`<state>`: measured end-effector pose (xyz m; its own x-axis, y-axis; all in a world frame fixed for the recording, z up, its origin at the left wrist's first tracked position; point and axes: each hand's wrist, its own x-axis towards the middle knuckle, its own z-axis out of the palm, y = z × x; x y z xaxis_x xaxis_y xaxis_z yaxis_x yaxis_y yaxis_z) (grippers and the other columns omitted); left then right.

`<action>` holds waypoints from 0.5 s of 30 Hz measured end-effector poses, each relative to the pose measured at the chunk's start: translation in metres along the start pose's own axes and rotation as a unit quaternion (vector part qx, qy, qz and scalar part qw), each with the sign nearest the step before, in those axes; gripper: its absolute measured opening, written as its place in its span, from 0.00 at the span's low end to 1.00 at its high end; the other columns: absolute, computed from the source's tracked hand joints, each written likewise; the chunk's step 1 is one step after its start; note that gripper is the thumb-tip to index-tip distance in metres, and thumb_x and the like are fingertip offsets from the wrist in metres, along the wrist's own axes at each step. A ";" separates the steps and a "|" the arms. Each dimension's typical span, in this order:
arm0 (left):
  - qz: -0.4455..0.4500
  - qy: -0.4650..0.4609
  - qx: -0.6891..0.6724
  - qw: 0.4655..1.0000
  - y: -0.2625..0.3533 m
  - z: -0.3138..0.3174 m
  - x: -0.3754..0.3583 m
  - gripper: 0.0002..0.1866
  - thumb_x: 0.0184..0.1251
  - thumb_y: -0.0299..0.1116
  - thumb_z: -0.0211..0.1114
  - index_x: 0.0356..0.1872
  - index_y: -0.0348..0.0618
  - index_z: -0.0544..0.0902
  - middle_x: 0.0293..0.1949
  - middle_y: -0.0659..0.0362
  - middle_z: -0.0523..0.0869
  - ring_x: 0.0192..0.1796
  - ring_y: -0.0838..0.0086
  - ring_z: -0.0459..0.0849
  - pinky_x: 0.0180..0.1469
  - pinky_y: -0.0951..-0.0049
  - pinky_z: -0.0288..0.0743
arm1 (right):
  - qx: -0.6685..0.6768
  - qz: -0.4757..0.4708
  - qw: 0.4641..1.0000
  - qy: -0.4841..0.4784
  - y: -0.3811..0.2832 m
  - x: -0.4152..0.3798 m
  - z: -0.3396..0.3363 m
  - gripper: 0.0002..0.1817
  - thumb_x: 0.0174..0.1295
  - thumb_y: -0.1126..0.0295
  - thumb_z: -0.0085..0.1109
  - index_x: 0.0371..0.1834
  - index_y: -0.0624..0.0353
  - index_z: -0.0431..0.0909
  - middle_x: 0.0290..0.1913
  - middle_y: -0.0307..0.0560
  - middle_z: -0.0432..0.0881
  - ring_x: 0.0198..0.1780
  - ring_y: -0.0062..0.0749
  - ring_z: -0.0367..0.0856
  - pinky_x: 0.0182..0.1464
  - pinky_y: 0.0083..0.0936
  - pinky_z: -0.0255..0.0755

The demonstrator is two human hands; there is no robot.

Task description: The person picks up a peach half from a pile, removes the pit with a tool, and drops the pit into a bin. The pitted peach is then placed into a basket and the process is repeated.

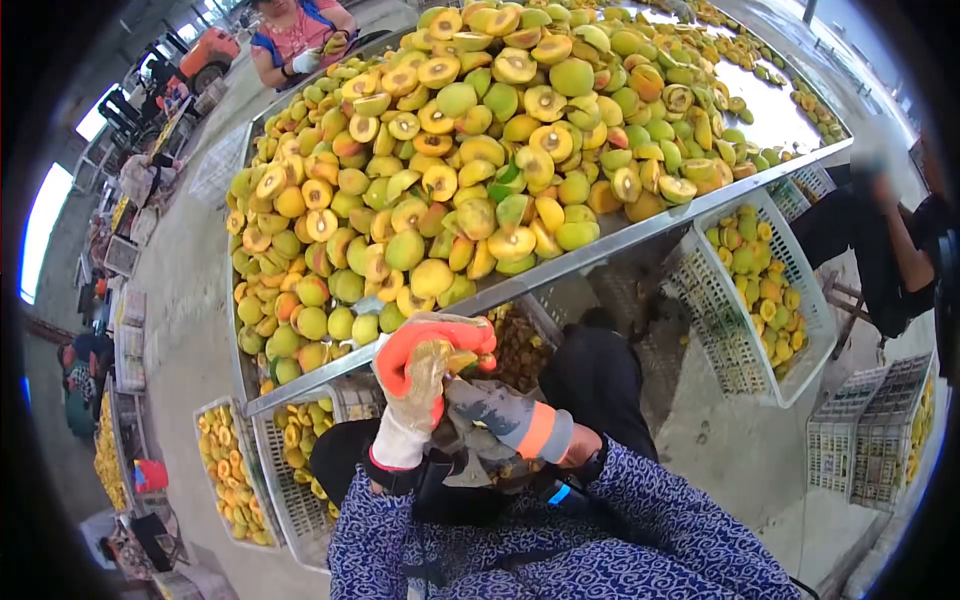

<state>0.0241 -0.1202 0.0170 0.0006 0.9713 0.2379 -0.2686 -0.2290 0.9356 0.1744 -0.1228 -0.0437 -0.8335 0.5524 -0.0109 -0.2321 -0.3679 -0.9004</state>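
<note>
Both of my hands wear gloves and meet over my lap, just below the metal edge of a table [560, 262]. My left hand [425, 370], in a white and orange-red glove, has its fingers curled round a piece of yellow fruit [458, 361]. My right hand [500, 415], in a grey glove with an orange band, lies against it with its fingers partly hidden, so what it holds is unclear. Beyond the edge, a large heap of yellow-green fruit [480, 150] covers the table, many pieces cut in halves with the cut faces showing.
Crates of cut fruit stand right [815, 300], lower left [265, 450] and far left [205, 410]. Stacked crates [850, 440] are lower right. One person [290, 40] works across the table; another's dark-clothed legs [850, 230] are at right. Below my hands lies a container of scraps [520, 350].
</note>
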 end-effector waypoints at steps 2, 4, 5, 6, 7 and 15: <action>0.016 0.021 0.036 0.999 -0.014 -0.005 -0.005 0.23 0.76 0.46 0.61 0.45 0.28 0.83 0.48 0.43 0.86 0.45 0.58 0.88 0.44 0.59 0.87 | -0.153 -0.040 0.987 0.015 0.004 0.000 0.001 0.18 0.74 0.63 0.55 0.64 0.54 0.75 0.55 0.43 0.80 0.54 0.30 0.79 0.55 0.28 0.75; 0.022 0.025 0.061 0.998 -0.014 -0.006 -0.009 0.23 0.77 0.46 0.60 0.45 0.29 0.83 0.46 0.44 0.86 0.45 0.60 0.88 0.43 0.61 0.87 | -0.075 0.017 0.997 0.020 -0.010 -0.006 0.010 0.19 0.75 0.60 0.54 0.63 0.56 0.75 0.49 0.42 0.81 0.48 0.28 0.81 0.49 0.29 0.76; 0.019 0.019 0.066 0.997 -0.012 -0.006 -0.011 0.23 0.78 0.46 0.60 0.45 0.29 0.83 0.46 0.44 0.86 0.45 0.60 0.88 0.43 0.60 0.87 | 0.015 0.058 0.998 0.012 -0.012 -0.007 0.010 0.19 0.75 0.59 0.54 0.62 0.56 0.76 0.47 0.41 0.82 0.46 0.27 0.81 0.47 0.28 0.77; 0.018 0.017 0.072 0.997 -0.008 -0.003 -0.013 0.22 0.78 0.46 0.59 0.45 0.29 0.83 0.46 0.43 0.86 0.45 0.60 0.88 0.44 0.60 0.87 | 0.104 0.100 0.990 0.011 -0.013 -0.009 0.010 0.18 0.75 0.58 0.54 0.61 0.56 0.77 0.45 0.40 0.82 0.44 0.26 0.81 0.45 0.28 0.77; -0.060 0.074 -0.006 0.995 -0.003 0.005 -0.018 0.22 0.78 0.46 0.58 0.46 0.30 0.82 0.45 0.43 0.87 0.43 0.59 0.88 0.43 0.60 0.87 | 0.240 0.153 0.959 0.001 -0.013 -0.011 0.007 0.18 0.75 0.57 0.54 0.58 0.55 0.78 0.43 0.38 0.83 0.43 0.26 0.81 0.44 0.27 0.77; -0.072 0.190 -0.059 0.977 0.044 0.010 -0.031 0.30 0.78 0.57 0.48 0.49 0.35 0.80 0.34 0.49 0.87 0.31 0.63 0.87 0.34 0.67 0.83 | 0.557 0.100 0.804 -0.182 -0.011 -0.015 0.037 0.22 0.72 0.53 0.57 0.60 0.56 0.74 0.35 0.36 0.79 0.27 0.23 0.76 0.30 0.24 0.74</action>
<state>0.0218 -0.1610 0.0536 -0.3056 0.9517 -0.0286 -0.4019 -0.1017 0.9100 0.1714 -0.1547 -0.0179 -0.9547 0.2172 0.2034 -0.2108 -0.9761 0.0530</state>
